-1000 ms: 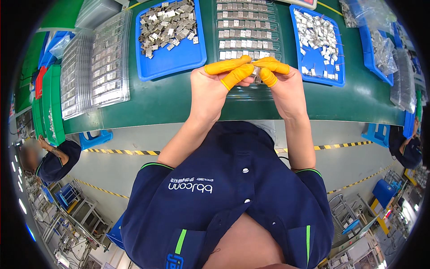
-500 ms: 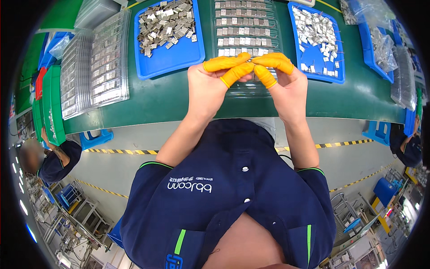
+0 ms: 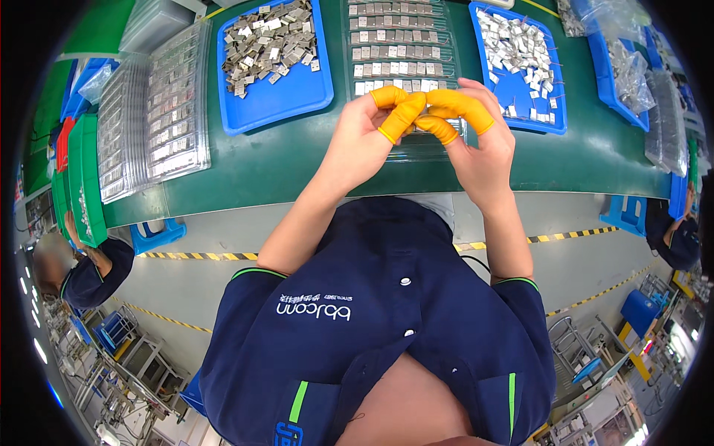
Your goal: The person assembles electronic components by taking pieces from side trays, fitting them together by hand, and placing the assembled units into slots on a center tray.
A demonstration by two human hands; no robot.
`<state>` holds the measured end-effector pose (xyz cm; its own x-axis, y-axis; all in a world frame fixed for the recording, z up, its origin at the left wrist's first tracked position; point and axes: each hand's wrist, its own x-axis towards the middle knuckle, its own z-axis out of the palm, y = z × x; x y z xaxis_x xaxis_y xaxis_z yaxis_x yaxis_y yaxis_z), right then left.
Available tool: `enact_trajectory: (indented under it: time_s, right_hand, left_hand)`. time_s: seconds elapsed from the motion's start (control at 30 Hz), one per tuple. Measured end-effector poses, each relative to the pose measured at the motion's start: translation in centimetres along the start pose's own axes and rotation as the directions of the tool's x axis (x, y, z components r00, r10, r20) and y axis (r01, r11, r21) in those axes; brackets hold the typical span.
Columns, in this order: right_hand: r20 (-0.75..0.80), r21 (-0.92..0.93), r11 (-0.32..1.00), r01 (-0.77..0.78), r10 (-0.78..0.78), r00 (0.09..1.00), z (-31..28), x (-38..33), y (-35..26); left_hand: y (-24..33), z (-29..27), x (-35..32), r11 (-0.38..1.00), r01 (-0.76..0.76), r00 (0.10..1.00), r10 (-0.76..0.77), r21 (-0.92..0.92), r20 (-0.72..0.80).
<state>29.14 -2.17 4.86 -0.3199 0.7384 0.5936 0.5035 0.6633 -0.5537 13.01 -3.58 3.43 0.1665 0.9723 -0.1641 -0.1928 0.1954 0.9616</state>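
My left hand (image 3: 366,135) and my right hand (image 3: 480,140) meet above the near end of a clear plastic tray (image 3: 420,154). Yellow finger cots cover the thumbs and some fingers of both. The fingertips press together in pinches, and whatever they hold is hidden between them. In the clear tray, rows of small silver rectangular metal pieces (image 3: 396,70) have thin wires along the right side. To the left, a blue tray (image 3: 290,105) carries a pile of similar loose metal pieces (image 3: 271,44). On the right, another blue tray (image 3: 504,89) has small white pieces (image 3: 520,56), some with thin wires.
Stacked clear trays (image 3: 152,111) with pieces stand on the green table (image 3: 245,167) at left, beside a green bin (image 3: 88,178). At far right, a blue bin (image 3: 606,74) holds plastic bags. Other people sit at the left and right edges, near blue stools (image 3: 158,236).
My left hand has turned, its fingers curling more over the right fingertips. My right fingers have bent further inward. The table and trays appear shifted slightly left in view.
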Motion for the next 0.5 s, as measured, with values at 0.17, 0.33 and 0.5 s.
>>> enact_trajectory:
  time_s: [0.17,0.33,0.5]
  right_hand:
    - [0.075,0.04,0.995,-0.094,0.091,0.993,0.1,-1.0,-0.1]
    - [0.064,-0.041,0.998,-0.055,0.057,0.996,-0.6,-1.1,-0.2]
    - [0.048,-0.107,0.992,-0.064,0.07,0.996,-0.6,-2.4,-0.1]
  left_hand:
    - [-0.3,0.5,-0.6,0.998,-0.02,1.0,0.021,0.058,-0.008]
    - [-1.4,0.1,-0.7,0.97,-0.187,0.982,0.187,0.153,0.018]
    - [-1.4,-0.6,-1.4,0.972,-0.138,0.988,0.121,0.193,0.097]
